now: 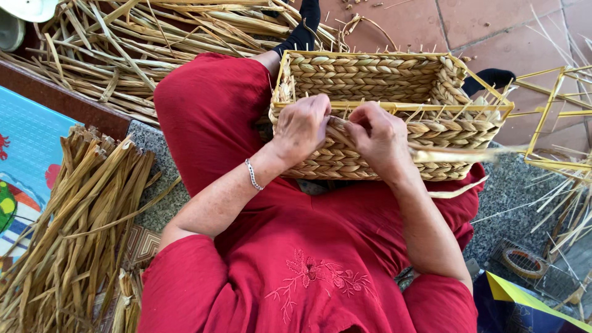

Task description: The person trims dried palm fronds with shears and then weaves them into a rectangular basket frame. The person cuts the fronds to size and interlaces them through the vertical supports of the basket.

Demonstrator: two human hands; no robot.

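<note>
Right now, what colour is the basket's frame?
Yellow, under tan braided straw on the basket; seen in the head view.

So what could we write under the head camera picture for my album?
Two hands, left hand and right hand, work a dried strand into a woven basket on a red-clothed lap.

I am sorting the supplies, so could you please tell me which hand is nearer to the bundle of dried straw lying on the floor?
Left. The left hand works on the basket's near rim, on the side toward the straw bundle; the right hand sits beside it, farther away.
</note>
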